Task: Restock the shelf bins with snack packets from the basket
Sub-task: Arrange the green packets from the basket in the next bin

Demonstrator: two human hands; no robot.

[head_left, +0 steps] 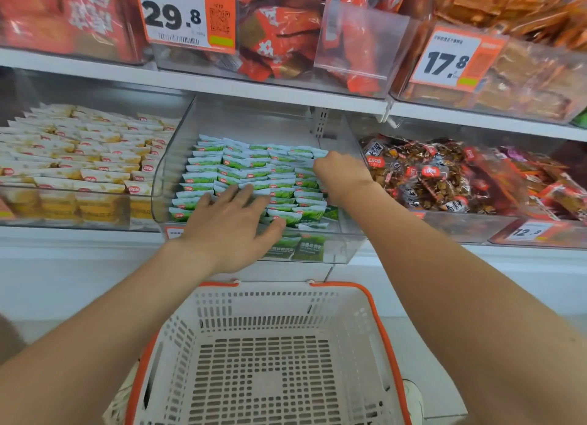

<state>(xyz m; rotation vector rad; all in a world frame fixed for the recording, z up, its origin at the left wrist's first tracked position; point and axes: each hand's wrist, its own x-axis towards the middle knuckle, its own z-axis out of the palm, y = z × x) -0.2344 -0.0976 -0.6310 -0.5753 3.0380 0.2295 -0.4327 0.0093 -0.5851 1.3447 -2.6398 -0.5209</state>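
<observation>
A clear shelf bin (351, 157) in the middle holds rows of green-and-white snack packets (241, 167). My left hand (232, 221) lies flat on the front rows, fingers spread and straight. My right hand (341, 176) is deeper in the bin at its right side, with fingers curled down among the packets; what they hold is hidden. Below stands a white basket with orange rim (378, 323), and nothing shows inside it.
A bin of yellow-and-white packets (79, 157) sits to the left, a bin of brown snack bags (444, 176) to the right. The upper shelf carries bins of red packets (279, 37) with price tags 29.8 (185, 14) and 17.8 (454, 61).
</observation>
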